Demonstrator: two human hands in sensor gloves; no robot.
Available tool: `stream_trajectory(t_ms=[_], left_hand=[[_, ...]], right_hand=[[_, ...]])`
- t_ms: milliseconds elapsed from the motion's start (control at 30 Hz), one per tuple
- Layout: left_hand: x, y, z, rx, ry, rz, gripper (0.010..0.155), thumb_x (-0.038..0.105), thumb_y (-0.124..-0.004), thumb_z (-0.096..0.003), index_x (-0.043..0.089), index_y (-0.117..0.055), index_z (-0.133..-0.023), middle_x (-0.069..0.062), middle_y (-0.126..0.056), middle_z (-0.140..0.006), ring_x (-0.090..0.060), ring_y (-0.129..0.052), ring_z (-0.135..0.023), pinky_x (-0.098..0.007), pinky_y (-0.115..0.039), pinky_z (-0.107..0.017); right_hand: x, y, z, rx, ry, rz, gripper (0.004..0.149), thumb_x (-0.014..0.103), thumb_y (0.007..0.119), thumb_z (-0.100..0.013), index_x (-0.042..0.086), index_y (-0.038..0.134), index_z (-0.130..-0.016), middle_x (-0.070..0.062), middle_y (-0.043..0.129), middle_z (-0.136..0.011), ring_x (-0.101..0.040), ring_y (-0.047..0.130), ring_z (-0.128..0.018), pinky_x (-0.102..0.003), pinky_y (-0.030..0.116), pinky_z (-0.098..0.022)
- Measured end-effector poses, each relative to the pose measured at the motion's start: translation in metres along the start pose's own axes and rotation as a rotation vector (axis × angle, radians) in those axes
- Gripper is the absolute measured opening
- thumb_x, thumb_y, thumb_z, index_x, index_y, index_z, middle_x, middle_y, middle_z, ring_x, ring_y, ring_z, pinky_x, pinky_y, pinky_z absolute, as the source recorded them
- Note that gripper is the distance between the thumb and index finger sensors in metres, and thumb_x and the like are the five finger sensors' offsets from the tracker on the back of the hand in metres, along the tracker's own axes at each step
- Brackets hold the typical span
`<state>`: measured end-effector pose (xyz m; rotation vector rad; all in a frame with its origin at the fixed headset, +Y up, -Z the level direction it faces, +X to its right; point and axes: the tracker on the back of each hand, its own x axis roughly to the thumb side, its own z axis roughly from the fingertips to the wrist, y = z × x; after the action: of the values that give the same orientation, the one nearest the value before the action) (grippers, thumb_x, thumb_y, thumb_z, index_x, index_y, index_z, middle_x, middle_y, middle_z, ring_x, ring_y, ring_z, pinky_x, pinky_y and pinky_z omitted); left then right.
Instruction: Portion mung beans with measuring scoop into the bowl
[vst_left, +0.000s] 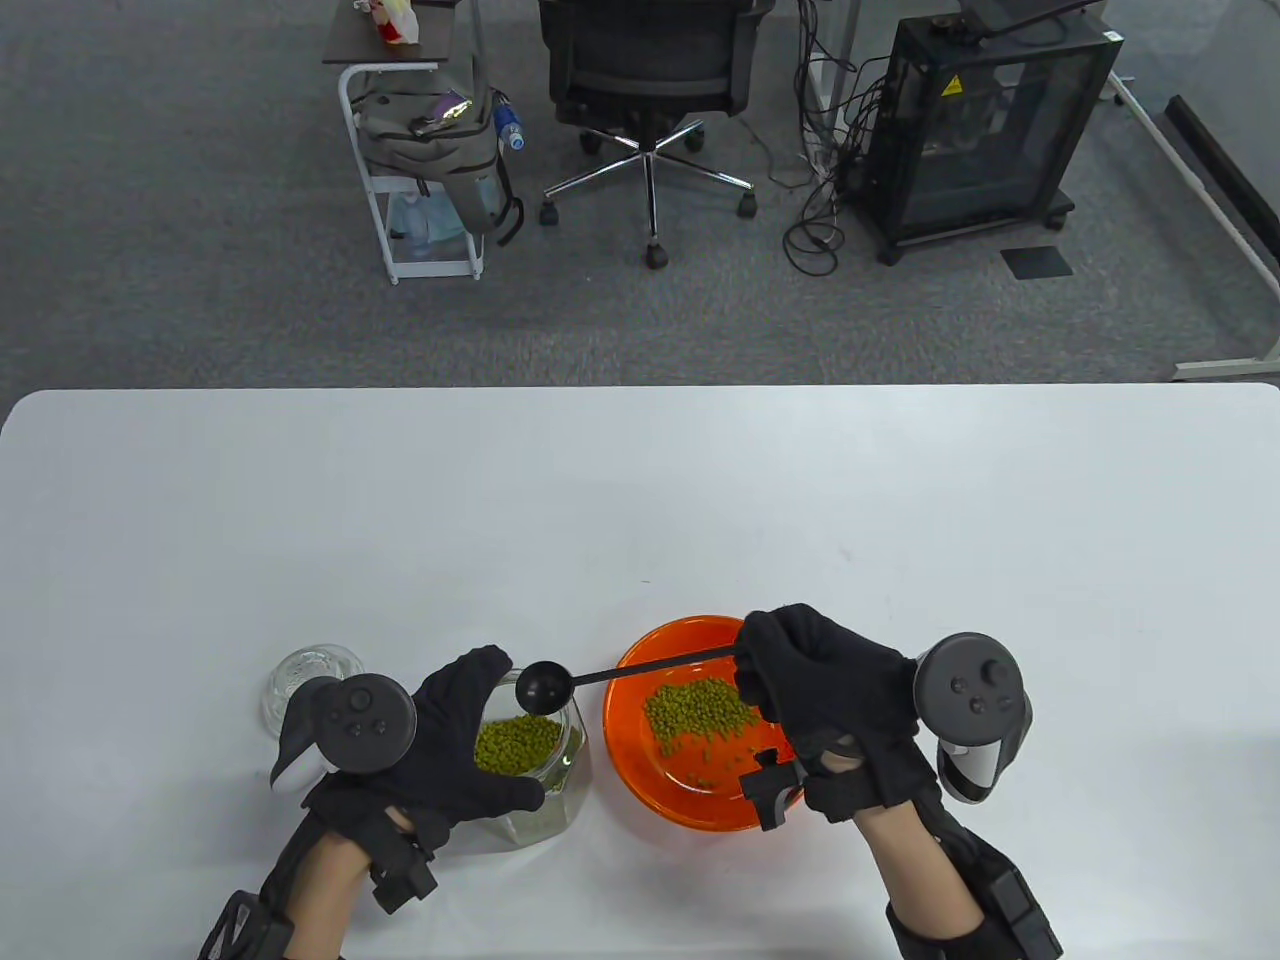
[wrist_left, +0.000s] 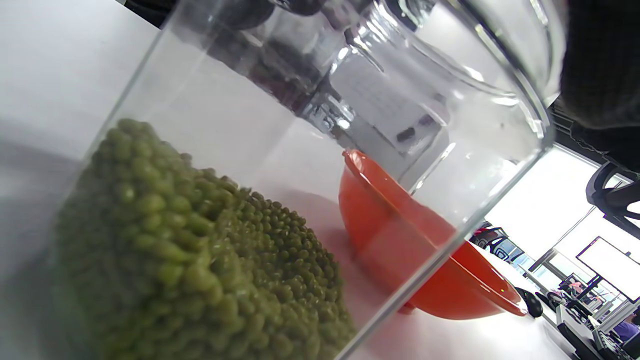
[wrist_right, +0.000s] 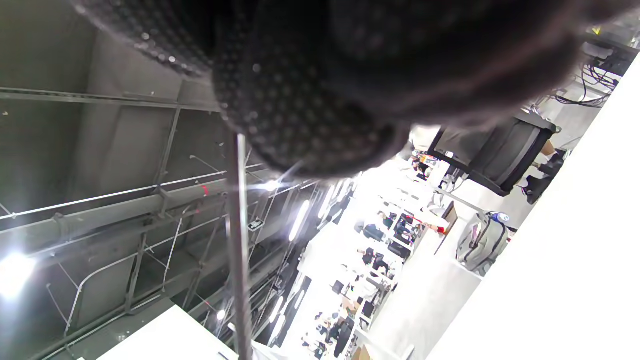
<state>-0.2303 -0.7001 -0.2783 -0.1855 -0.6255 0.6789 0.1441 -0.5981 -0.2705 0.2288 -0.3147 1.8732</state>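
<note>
Glass jar (vst_left: 530, 770) of mung beans (vst_left: 515, 745), one, gripped by left hand (vst_left: 455, 735). One black scoop (vst_left: 545, 687) over jar mouth, handle pinched by right hand (vst_left: 825, 690). One orange bowl (vst_left: 640, 720) just beside, beans inside. One glass lid (vst_left: 300, 680) left.

Jar (vst_left: 535, 770): clear glass, glossy, with bright reflections on its walls.
Mung beans (wrist_left: 200, 260): small, smooth, dull green.
Bowl (vst_left: 640, 745): orange, looks like plastic, shiny.
Measuring scoop (vst_left: 545, 687): black, smooth, with a faint sheen; thin straight handle.
Left hand (vst_left: 450, 740) and right hand (vst_left: 830, 690): black knitted cloth gloves, matt, dotted weave in the right wrist view.
Trackers (vst_left: 970, 690): dark grey matt plastic.
Tabletop (vst_left: 640, 500): white, smooth, matt.
Lid (vst_left: 310, 675): clear glass.
</note>
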Motion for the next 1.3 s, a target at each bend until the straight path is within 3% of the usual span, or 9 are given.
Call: stream_trajectory(t_ms=[200,433,600,1033,1300], left_hand=[[0.000,0.000,0.000,0.000,-0.001,0.001,0.125,0.080,-0.090,-0.0396,0.000,-0.023,-0.110,-0.030,-0.033,-0.115,-0.062,-0.050,-0.104,-0.076,-0.048,-0.072],[0.000,0.000,0.000,-0.001,0.000,0.002,0.125,0.080,-0.090,-0.0398,0.001,-0.023,-0.110,-0.030,-0.033,-0.116,-0.062,-0.050,-0.104,-0.076,-0.048,-0.072],[0.000,0.000,0.000,-0.002,0.000,0.001,0.125,0.080,-0.090,-0.0396,0.001,-0.023,-0.110,-0.030,-0.033,-0.116,-0.062,-0.050,-0.105,-0.076,-0.048,-0.072],[0.000,0.000,0.000,-0.004,-0.002,-0.002,0.125,0.080,-0.090,-0.0399,0.001,-0.023,-0.110,-0.030,-0.033,-0.116,-0.062,-0.050,-0.104,-0.076,-0.048,-0.072],[0.000,0.000,0.000,-0.004,-0.003,0.000,0.125,0.080,-0.090,-0.0398,0.001,-0.023,-0.110,-0.030,-0.033,-0.115,-0.062,-0.050,-0.104,-0.076,-0.048,-0.072]], right_hand=[[0.006,0.011,-0.007,0.040,0.013,0.080,0.043,0.048,0.082,-0.047,0.009,0.099,-0.056,-0.007,0.108,-0.032,-0.020,0.102,-0.012,-0.035,0.088,-0.013],[0.020,0.040,-0.014,0.122,-0.009,0.213,0.043,0.048,0.082,-0.047,0.009,0.099,-0.056,-0.007,0.108,-0.032,-0.020,0.102,-0.012,-0.035,0.088,-0.013],[0.042,0.069,-0.016,0.168,-0.059,0.327,0.043,0.048,0.082,-0.048,0.009,0.099,-0.057,-0.007,0.108,-0.033,-0.021,0.102,-0.013,-0.035,0.088,-0.013],[0.079,0.164,-0.012,0.248,-0.287,0.851,0.043,0.050,0.087,-0.045,0.010,0.101,-0.053,-0.006,0.108,-0.029,-0.020,0.101,-0.011,-0.035,0.088,-0.013],[0.065,0.180,-0.008,0.266,-0.297,0.903,0.042,0.049,0.085,-0.046,0.010,0.100,-0.056,-0.006,0.108,-0.033,-0.020,0.102,-0.014,-0.035,0.088,-0.015]])
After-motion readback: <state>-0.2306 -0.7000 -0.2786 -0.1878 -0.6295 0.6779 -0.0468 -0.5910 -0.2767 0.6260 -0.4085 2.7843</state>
